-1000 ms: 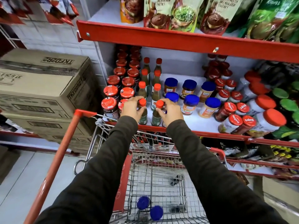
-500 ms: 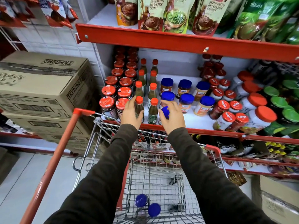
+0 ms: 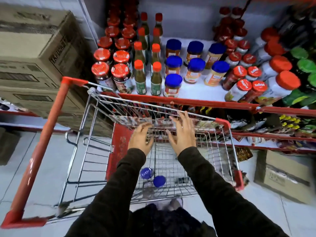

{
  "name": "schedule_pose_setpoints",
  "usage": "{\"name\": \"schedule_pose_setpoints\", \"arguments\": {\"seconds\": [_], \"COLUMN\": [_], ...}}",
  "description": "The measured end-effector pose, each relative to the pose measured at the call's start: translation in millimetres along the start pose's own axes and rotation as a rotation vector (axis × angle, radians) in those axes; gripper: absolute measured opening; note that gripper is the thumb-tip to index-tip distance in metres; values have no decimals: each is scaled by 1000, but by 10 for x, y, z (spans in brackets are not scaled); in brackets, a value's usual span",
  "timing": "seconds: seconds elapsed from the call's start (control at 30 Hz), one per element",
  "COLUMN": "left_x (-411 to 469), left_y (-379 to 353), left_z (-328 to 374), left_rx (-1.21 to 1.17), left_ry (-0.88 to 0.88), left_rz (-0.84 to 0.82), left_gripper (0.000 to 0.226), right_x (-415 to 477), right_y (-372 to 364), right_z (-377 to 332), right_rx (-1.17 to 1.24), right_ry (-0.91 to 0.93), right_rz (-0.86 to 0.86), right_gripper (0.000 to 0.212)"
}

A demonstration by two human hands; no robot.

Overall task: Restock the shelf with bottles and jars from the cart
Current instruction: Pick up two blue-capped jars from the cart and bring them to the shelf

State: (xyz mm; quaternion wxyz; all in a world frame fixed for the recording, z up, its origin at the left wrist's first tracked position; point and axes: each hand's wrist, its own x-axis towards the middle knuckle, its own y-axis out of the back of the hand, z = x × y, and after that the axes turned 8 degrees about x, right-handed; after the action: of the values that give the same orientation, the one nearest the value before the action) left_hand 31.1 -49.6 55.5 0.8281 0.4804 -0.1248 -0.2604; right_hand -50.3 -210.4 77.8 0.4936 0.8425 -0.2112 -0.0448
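Observation:
My left hand (image 3: pixel 140 139) and my right hand (image 3: pixel 182 132) hover over the wire cart (image 3: pixel 171 106), both empty with fingers spread. Two blue-lidded jars (image 3: pixel 152 177) lie at the bottom of the cart basket, below and between my forearms. On the white shelf (image 3: pixel 196 90) stand green sauce bottles with orange caps (image 3: pixel 140 77), with a blue-lidded jar (image 3: pixel 172 84) at the front edge beside them. More blue-lidded jars (image 3: pixel 195 70) stand behind in rows, and red-lidded jars (image 3: pixel 120 77) fill the left end.
Stacked cardboard boxes (image 3: pixel 37 53) stand to the left of the shelf. Red-capped and green-capped containers (image 3: pixel 280 84) crowd the shelf's right end. The cart's red handle (image 3: pixel 42 139) runs along its left side. Lower shelves hold packets (image 3: pixel 282 124), and a carton (image 3: pixel 283 175) sits on the floor.
Both hands let go of the items at the shelf's front edge and drew back down over the cart. The view tilted downward.

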Motion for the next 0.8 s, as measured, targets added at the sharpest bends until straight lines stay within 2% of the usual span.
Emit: {"name": "schedule_pose_setpoints", "arguments": {"seconds": [0.17,0.43,0.53,0.8], "left_x": [-328,-509,-513,-471], "left_y": [-404,-1046,-1317,-1844], "left_z": [-317,-847,-1002,-1132], "left_rx": [79,257,268,324], "left_ry": [41,143,167,124], "left_rz": [-268,-710,-810,-881], "left_gripper": [42,63,71,63], "right_x": [-512,-885,-895,-849], "right_y": [-460,-1296,-1593,-1950], "right_z": [296,570,642,635], "right_rx": [52,-31,-108,-306], "right_ry": [-90,-44,28,216], "right_rz": [-288,-1021,-1150,-1309], "right_gripper": [50,65,60,32]}}
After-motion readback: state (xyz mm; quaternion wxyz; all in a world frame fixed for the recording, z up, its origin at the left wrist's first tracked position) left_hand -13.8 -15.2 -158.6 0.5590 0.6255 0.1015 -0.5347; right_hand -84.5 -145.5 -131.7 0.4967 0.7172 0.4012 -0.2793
